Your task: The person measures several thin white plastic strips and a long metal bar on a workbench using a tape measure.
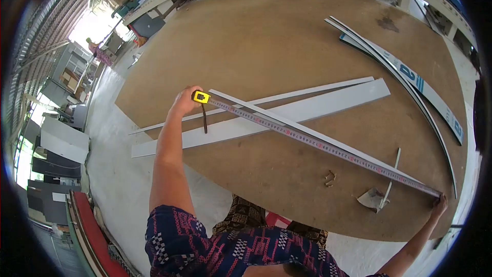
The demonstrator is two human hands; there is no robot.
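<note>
My left hand [185,102] is closed around a yellow and black tape measure [201,97], with a dark strap hanging below it. The pulled-out blade [307,140] runs down to the right along a long narrow white strip [277,119]. At the far end my right hand [439,202] has its fingers closed at the blade's tip and the strip's end; which of them it pinches is too small to tell. Under the strip lie a wide white panel [333,104] and another thin strip [318,87], crossing it at an angle.
Everything lies on a large brown board [246,36]. Long strips with blue print [405,69] rest on the right. A crumpled scrap [372,199], a thin stick [393,174] and small curled bits [330,178] are near the front. Another person [98,51] stands far off left.
</note>
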